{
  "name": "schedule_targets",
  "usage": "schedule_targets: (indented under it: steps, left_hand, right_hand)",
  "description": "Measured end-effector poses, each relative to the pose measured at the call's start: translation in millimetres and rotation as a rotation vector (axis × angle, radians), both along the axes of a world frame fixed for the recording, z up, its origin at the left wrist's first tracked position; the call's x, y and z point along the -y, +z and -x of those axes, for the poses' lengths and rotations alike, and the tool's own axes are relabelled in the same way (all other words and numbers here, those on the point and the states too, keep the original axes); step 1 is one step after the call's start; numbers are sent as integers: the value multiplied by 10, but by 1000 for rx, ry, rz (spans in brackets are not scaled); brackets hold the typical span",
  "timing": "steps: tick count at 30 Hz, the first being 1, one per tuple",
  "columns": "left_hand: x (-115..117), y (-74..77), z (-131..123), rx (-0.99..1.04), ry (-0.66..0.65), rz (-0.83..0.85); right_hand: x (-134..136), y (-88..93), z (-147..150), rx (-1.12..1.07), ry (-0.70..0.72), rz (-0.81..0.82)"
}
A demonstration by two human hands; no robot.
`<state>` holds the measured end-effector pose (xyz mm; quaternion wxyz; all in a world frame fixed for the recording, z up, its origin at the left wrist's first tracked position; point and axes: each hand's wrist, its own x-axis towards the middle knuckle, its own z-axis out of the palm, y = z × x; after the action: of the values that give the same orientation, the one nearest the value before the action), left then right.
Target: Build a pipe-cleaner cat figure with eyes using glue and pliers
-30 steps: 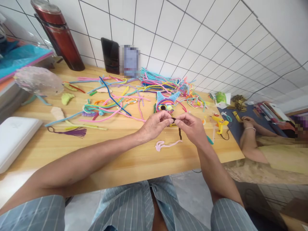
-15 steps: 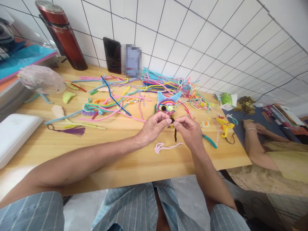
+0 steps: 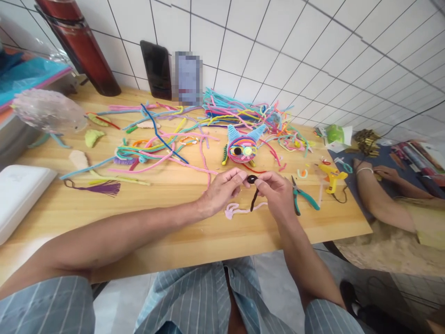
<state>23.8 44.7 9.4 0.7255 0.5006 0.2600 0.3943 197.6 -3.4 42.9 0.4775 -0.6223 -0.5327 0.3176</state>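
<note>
A small black pipe cleaner coil [image 3: 252, 179] is pinched between my left hand [image 3: 225, 189] and my right hand [image 3: 274, 189], just above the table. Its loose black end hangs down beside the right thumb. Both hands have fingers closed on the coil. Beneath it on the wood lies a pale pink pipe cleaner [image 3: 233, 211], bent into loops at one end. Just beyond my hands sits a colourful pipe cleaner figure [image 3: 242, 147] with blue pointed ears, one black eye and one pale yellow-green eye.
Teal-handled pliers [image 3: 306, 197] and a yellow glue gun [image 3: 332, 178] lie to the right. Several pipe cleaners [image 3: 229, 109] pile up by the wall. A purple tassel [image 3: 100, 186], a white case [image 3: 24, 197] and a red flask [image 3: 86, 51] are leftward. A co-worker's arm [image 3: 377, 197] rests at right.
My hands are slightly lower in view, and the black coil now shows more fully between the fingertips. The pliers and the figure are less covered by my hands.
</note>
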Motion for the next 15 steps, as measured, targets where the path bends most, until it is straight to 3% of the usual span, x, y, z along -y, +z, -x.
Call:
schedule_targets:
  steps: [15]
  left_hand:
    - [-87, -62, 14, -85, 25, -66]
  right_hand:
    - [38, -59, -34, -17, 26, 10]
